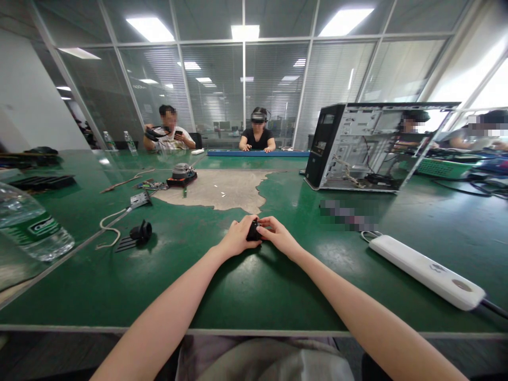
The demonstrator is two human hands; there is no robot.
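Both my hands meet over the green table, around a small black part (253, 231) whose exact kind I cannot make out. My left hand (237, 236) wraps it from the left, thumb below and fingers above. From the right, my right hand (278, 236) pinches its edge with thumb and fingertips. Fingers cover much of the part. To the left lies a black plastic piece with a round end and thin prongs (139, 233). Beyond my hands is a bare, worn patch (222, 190) of the tabletop with small white scraps on it.
An open computer case (329, 145) stands at the back right. A white power strip (426, 270) lies at right, a water bottle (34, 225) at left. A heatsink-like part (182, 173), a small metal bracket (140, 199) and a cable (109, 225) lie left of centre. People sit across the table.
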